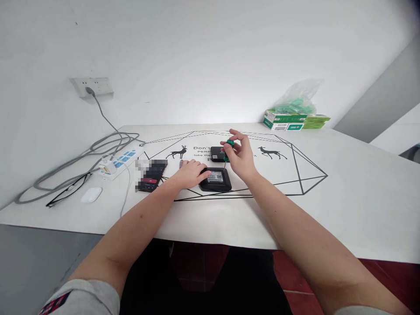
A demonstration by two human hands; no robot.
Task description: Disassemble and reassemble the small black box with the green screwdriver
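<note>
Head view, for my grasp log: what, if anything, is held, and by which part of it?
The right hand holds a screwdriver by its green handle; the left hand touches the black case.

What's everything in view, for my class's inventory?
Labelled case: 1, black, centre front
Screwdriver: 1, green-handled, in right hand
Second case: 1, black, behind first
Slim object: 1, purplish, centre
Phone: 1, dark, centre left
Small case: 1, white, front left
Glasses: 1, black, left
Power strip: 1, white/blue, left
Charger: 1, white, left
Thick cable: 1, grey, left
Thin cable: 1, pale, by phone
Wall: 1, white, behind
Socket panel: 1, white, on wall
Boxes: several, green/white, back right
Bag: 1, clear, on boxes
Table: 1, white, black-printed, centre
Floor: 1, red, below
Sleeves: 2, grey, bottom corners
Legs: 2, black-clad, below
Left hand: 1, bare, centre
Right hand: 1, bare, centre
</note>
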